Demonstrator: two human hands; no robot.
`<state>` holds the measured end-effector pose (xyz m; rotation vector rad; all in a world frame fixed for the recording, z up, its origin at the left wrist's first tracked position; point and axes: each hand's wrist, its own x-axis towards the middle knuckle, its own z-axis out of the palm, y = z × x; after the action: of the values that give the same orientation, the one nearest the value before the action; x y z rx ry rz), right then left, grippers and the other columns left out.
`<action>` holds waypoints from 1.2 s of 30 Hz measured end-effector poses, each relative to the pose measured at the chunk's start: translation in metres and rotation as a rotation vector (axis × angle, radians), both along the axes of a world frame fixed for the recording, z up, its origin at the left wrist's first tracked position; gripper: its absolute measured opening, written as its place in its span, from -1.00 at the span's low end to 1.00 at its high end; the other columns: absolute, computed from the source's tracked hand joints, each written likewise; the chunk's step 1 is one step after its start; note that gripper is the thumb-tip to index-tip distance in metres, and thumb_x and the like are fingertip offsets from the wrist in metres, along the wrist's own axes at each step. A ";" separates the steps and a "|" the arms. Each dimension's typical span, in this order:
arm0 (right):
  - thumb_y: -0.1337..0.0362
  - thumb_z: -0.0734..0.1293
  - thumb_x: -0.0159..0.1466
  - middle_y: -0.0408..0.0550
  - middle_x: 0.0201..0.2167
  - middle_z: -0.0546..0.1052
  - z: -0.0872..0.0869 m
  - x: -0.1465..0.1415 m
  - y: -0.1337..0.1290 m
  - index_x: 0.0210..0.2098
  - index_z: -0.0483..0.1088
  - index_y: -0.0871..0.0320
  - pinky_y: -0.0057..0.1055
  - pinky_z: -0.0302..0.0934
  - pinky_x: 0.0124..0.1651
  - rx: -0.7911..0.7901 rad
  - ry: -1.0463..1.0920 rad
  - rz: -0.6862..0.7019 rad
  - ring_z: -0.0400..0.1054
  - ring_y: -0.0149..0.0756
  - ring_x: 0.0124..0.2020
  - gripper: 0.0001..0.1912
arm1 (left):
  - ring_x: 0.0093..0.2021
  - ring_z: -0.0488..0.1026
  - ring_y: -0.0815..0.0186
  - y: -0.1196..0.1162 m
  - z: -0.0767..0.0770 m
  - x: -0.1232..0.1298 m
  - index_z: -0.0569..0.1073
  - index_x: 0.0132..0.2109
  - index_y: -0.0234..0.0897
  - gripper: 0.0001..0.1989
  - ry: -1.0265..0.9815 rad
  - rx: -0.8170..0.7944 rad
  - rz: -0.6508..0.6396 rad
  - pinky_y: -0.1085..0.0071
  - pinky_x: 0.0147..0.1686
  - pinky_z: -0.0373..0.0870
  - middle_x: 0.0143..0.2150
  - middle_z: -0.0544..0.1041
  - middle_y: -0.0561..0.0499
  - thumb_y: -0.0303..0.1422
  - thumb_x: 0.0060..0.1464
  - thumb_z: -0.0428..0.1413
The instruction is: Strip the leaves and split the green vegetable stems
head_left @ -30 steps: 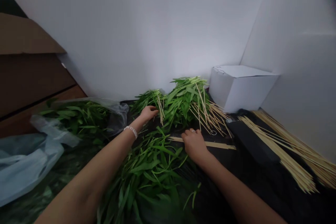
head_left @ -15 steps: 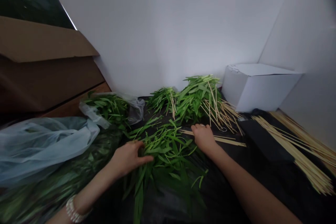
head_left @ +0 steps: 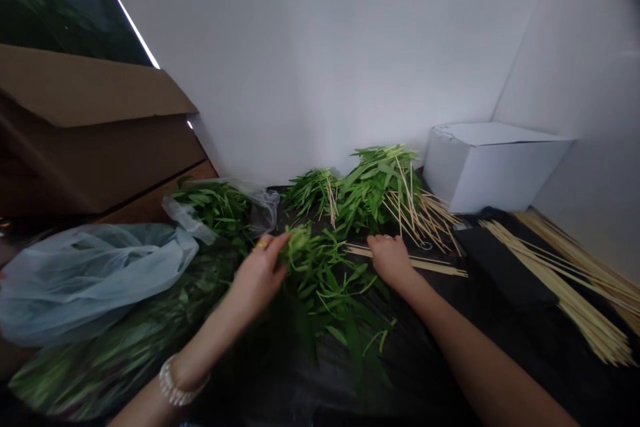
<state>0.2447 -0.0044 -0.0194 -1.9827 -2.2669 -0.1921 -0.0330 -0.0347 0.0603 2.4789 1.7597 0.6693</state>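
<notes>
Left hand (head_left: 261,273): you're pinching the greens (head_left: 337,303) by thin, pale stems.
Right hand (head_left: 391,259): you curl it over slim, straight sticks (head_left: 440,267); can't tell whether it grips.
Greens: limp, narrow-leaved tangle on black sheeting (head_left: 270,380).

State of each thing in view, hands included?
Loose greens: spread in a pile.
Left hand: at that pile, grip blurred.
Thin sticks: lying flat.
Right hand: closed over them.
Back greens: heaped.
Long sticks: lying in bunches.
Black block: lying flat.
Clear bag: loosely around greens.
Pale bag: crumpled.
White box: lid down.
Cardboard box: flap sticking out.
</notes>
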 end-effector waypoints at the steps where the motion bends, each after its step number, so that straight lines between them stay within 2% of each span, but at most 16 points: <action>1: 0.52 0.17 0.23 0.12 -0.17 0.51 0.000 0.000 0.000 -0.15 0.36 0.22 -0.29 -0.03 -0.16 0.001 0.000 0.001 0.36 -0.15 -0.11 -0.75 | 0.06 0.40 0.13 -0.008 -0.003 0.007 0.36 0.18 -0.15 -0.43 -0.038 -0.104 -0.111 0.31 0.08 0.29 0.06 0.44 -0.12 -0.40 -0.05 0.12; 3: 0.52 0.18 0.22 0.12 -0.17 0.51 -0.001 0.000 0.001 -0.15 0.36 0.22 -0.29 -0.03 -0.15 0.004 0.000 0.002 0.36 -0.15 -0.11 -0.75 | 0.05 0.41 0.16 -0.019 -0.006 0.016 0.39 0.16 -0.07 -0.46 -0.096 -0.383 -0.324 0.35 0.05 0.32 0.09 0.45 -0.07 -0.27 -0.02 0.17; 4: 0.52 0.18 0.23 0.11 -0.17 0.51 -0.001 0.000 0.001 -0.15 0.36 0.22 -0.29 -0.03 -0.15 0.005 -0.001 0.001 0.36 -0.15 -0.11 -0.75 | 0.02 0.44 0.17 -0.021 -0.006 0.017 0.41 0.14 -0.07 -0.51 -0.154 -0.464 -0.350 0.37 -0.01 0.35 0.07 0.47 -0.06 -0.21 0.03 0.14; 6: 0.52 0.18 0.23 0.12 -0.17 0.52 -0.002 0.000 0.001 -0.15 0.35 0.22 -0.29 -0.03 -0.15 0.006 -0.002 -0.001 0.37 -0.15 -0.11 -0.76 | -0.12 0.49 0.21 -0.017 -0.007 0.013 0.46 0.09 -0.13 -0.58 -0.284 -0.485 -0.262 0.39 -0.13 0.39 -0.03 0.53 -0.07 -0.14 0.13 0.02; 8: 0.52 0.18 0.23 0.12 -0.18 0.52 -0.002 0.000 0.001 -0.16 0.36 0.22 -0.30 -0.03 -0.16 0.010 -0.002 -0.001 0.37 -0.15 -0.12 -0.76 | -0.28 0.49 0.26 -0.004 -0.012 0.006 0.51 -0.03 -0.23 -0.61 -0.353 -0.373 -0.089 0.39 -0.23 0.38 -0.19 0.58 -0.06 -0.14 0.15 -0.04; 10: 0.52 0.18 0.23 0.12 -0.18 0.52 -0.002 0.000 0.001 -0.16 0.36 0.23 -0.29 -0.03 -0.16 0.015 -0.002 -0.001 0.37 -0.14 -0.12 -0.76 | -0.33 0.47 0.27 0.011 -0.023 -0.001 0.55 -0.23 -0.26 -0.71 -0.275 -0.296 -0.023 0.41 -0.28 0.34 -0.29 0.58 -0.02 -0.19 0.07 0.03; 12: 0.52 0.18 0.22 0.11 -0.18 0.52 -0.002 0.000 0.001 -0.16 0.36 0.23 -0.29 -0.03 -0.16 0.021 -0.001 0.000 0.37 -0.14 -0.13 -0.75 | -0.36 0.45 0.27 0.021 -0.036 -0.004 0.54 -0.34 -0.25 -0.80 -0.134 -0.329 -0.024 0.42 -0.33 0.29 -0.38 0.57 0.01 -0.24 0.00 0.09; 14: 0.52 0.18 0.21 0.11 -0.18 0.52 -0.002 0.000 0.000 -0.16 0.36 0.23 -0.29 -0.03 -0.17 0.022 0.000 0.001 0.37 -0.14 -0.13 -0.75 | -0.37 0.44 0.27 0.024 -0.045 -0.002 0.54 -0.37 -0.22 -0.82 -0.032 -0.366 0.000 0.43 -0.37 0.24 -0.42 0.55 0.03 -0.25 -0.02 0.10; 16: 0.52 0.19 0.21 0.11 -0.18 0.52 -0.002 0.000 0.000 -0.16 0.36 0.22 -0.29 -0.03 -0.17 0.020 0.000 0.003 0.37 -0.15 -0.12 -0.75 | -0.35 0.45 0.26 0.023 -0.048 0.002 0.54 -0.36 -0.20 -0.78 0.019 -0.351 0.044 0.42 -0.39 0.21 -0.40 0.54 0.02 -0.18 -0.01 0.11; 20: 0.51 0.19 0.22 0.12 -0.17 0.51 -0.002 -0.001 0.001 -0.15 0.36 0.22 -0.29 -0.03 -0.16 0.016 -0.002 0.001 0.36 -0.15 -0.11 -0.75 | -0.32 0.45 0.23 0.011 -0.038 0.016 0.54 -0.39 -0.20 -0.62 0.020 -0.292 0.065 0.41 -0.37 0.21 -0.34 0.54 -0.02 0.00 0.05 0.04; 23: 0.51 0.18 0.22 0.13 -0.16 0.51 -0.002 -0.001 0.001 -0.15 0.36 0.22 -0.29 -0.02 -0.15 0.011 -0.002 0.002 0.36 -0.16 -0.11 -0.75 | -0.31 0.45 0.23 -0.006 -0.027 0.032 0.54 -0.36 -0.18 -0.61 -0.016 -0.225 0.037 0.40 -0.33 0.23 -0.33 0.55 -0.03 0.02 0.07 0.03; 25: 0.51 0.19 0.21 0.13 -0.17 0.51 -0.002 -0.002 0.001 -0.15 0.36 0.22 -0.29 -0.02 -0.15 0.009 0.000 -0.001 0.36 -0.16 -0.11 -0.75 | -0.26 0.46 0.20 -0.014 -0.023 0.042 0.55 -0.29 -0.13 -0.71 0.023 -0.216 -0.025 0.39 -0.30 0.24 -0.30 0.57 -0.02 -0.04 -0.03 0.16; 27: 0.52 0.18 0.21 0.12 -0.17 0.51 -0.002 -0.001 0.001 -0.15 0.36 0.22 -0.30 -0.02 -0.15 0.013 0.003 -0.006 0.36 -0.16 -0.12 -0.75 | -0.26 0.48 0.19 -0.017 -0.022 0.046 0.55 -0.23 -0.08 -0.78 0.068 -0.271 -0.077 0.40 -0.32 0.24 -0.30 0.59 0.01 -0.19 -0.07 0.21; 30: 0.52 0.18 0.22 0.12 -0.18 0.52 -0.002 -0.001 0.002 -0.15 0.36 0.22 -0.30 -0.02 -0.15 0.018 0.009 -0.006 0.36 -0.17 -0.12 -0.75 | -0.31 0.50 0.24 -0.004 -0.021 0.036 0.57 -0.23 -0.12 -0.82 -0.034 -0.365 -0.113 0.43 -0.33 0.27 -0.32 0.61 0.04 -0.29 -0.01 0.14; 33: 0.52 0.18 0.21 0.12 -0.18 0.52 -0.002 -0.001 0.002 -0.15 0.36 0.23 -0.30 -0.02 -0.15 0.015 0.015 -0.002 0.36 -0.17 -0.12 -0.75 | -0.29 0.50 0.24 0.020 -0.017 0.016 0.58 -0.24 -0.22 -0.75 -0.253 -0.397 -0.143 0.43 -0.28 0.33 -0.31 0.61 0.02 -0.22 0.05 0.08; 36: 0.52 0.17 0.22 0.13 -0.18 0.51 -0.002 -0.001 0.002 -0.14 0.36 0.23 -0.29 -0.02 -0.15 0.021 0.019 -0.002 0.35 -0.16 -0.12 -0.74 | -0.21 0.51 0.19 0.038 -0.016 0.003 0.57 -0.17 -0.24 -0.74 -0.180 -0.297 0.041 0.40 -0.21 0.35 -0.23 0.61 -0.03 -0.26 0.04 0.09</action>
<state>0.2433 -0.0026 -0.0216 -1.9682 -2.2424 -0.1950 -0.0298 0.0029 0.0442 2.1249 1.7074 0.5649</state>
